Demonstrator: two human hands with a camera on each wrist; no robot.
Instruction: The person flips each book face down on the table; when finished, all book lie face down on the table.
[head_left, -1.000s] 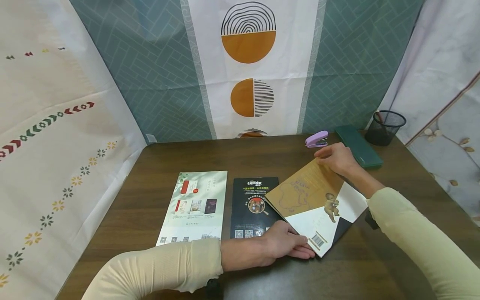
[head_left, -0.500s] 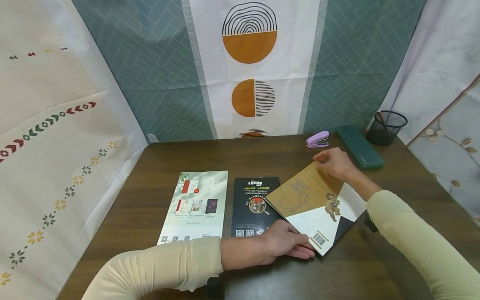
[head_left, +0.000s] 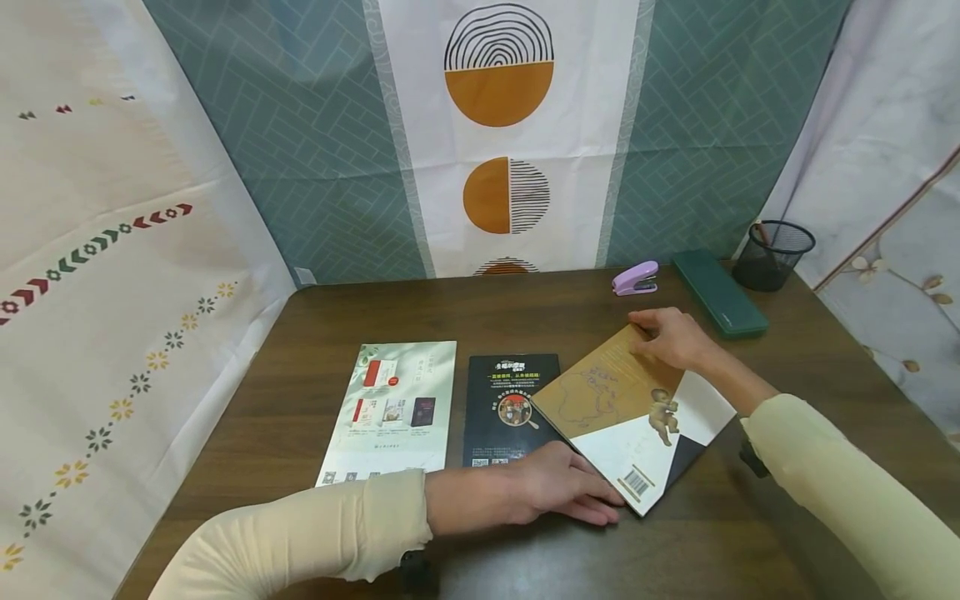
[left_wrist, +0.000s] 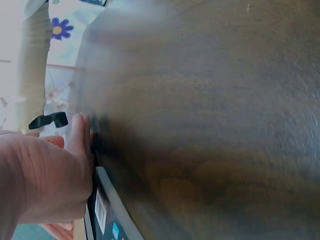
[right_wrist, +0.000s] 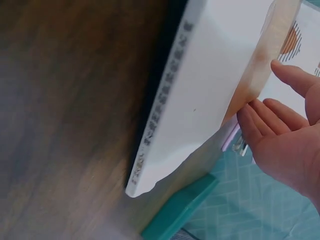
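Observation:
A tan-and-white book [head_left: 611,408] with a cherub picture and a barcode lies at an angle on the right of the table. My right hand [head_left: 675,337] is at its far corner; in the right wrist view the fingers touch the corner and the thumb [right_wrist: 295,77] stands apart from them. At the near left edge of the book, my left hand [head_left: 562,483] rests with its fingers nearly straight. A black book [head_left: 510,408] with a magnifying-glass picture lies left of it, its lower part hidden by the left arm. Farther left is a pale green book [head_left: 393,392].
Behind the tan-and-white book stands a lilac stapler [head_left: 635,278]. A dark green case [head_left: 720,293] lies to its right, beside a black mesh pen cup [head_left: 772,256]. Fabric hangings [head_left: 322,150] close in the back and sides of the wooden table [head_left: 330,312].
My left hand has loosened from the near corner of the tan-and-white book and slid slightly left. The right hand's thumb and fingers have spread a little. The book has barely shifted.

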